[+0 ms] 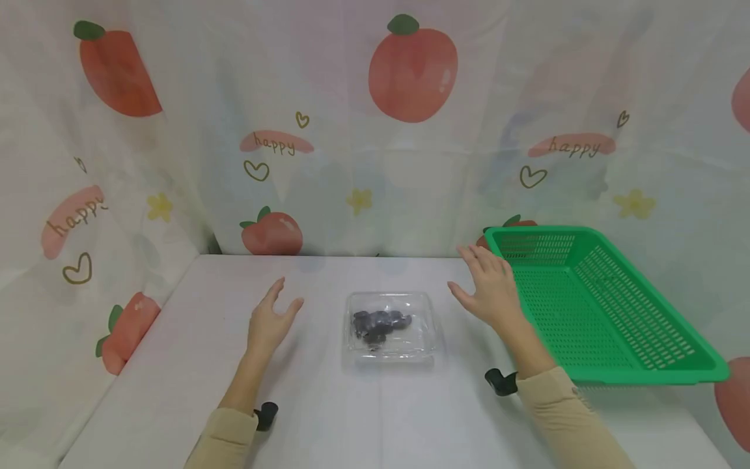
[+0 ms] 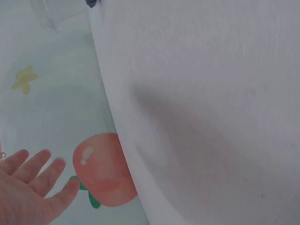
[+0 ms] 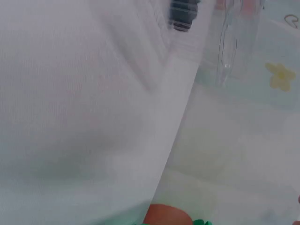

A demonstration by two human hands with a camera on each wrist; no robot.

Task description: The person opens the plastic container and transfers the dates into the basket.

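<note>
A clear plastic box [image 1: 418,326] stands on the white table in the head view, with a cluster of dark, grape-like fruit [image 1: 377,324] in it. To its left my left hand [image 1: 271,324] is held over the table, thumb and fingers spread apart, touching nothing. The left wrist view shows part of that same hand [image 2: 33,192] at the lower left. My right hand [image 1: 487,290] is raised between the box and the basket, fingers spread and holding nothing. In the right wrist view the dark fruit [image 3: 183,14] and clear plastic [image 3: 227,51] appear at the top; the hand is out of that frame.
A large green plastic basket [image 1: 597,378] with slotted walls stands on the right, close beside my right forearm. The white table [image 1: 176,326] ends at the back against a fruit-printed curtain [image 1: 346,85]. Another curtain side closes off the left.
</note>
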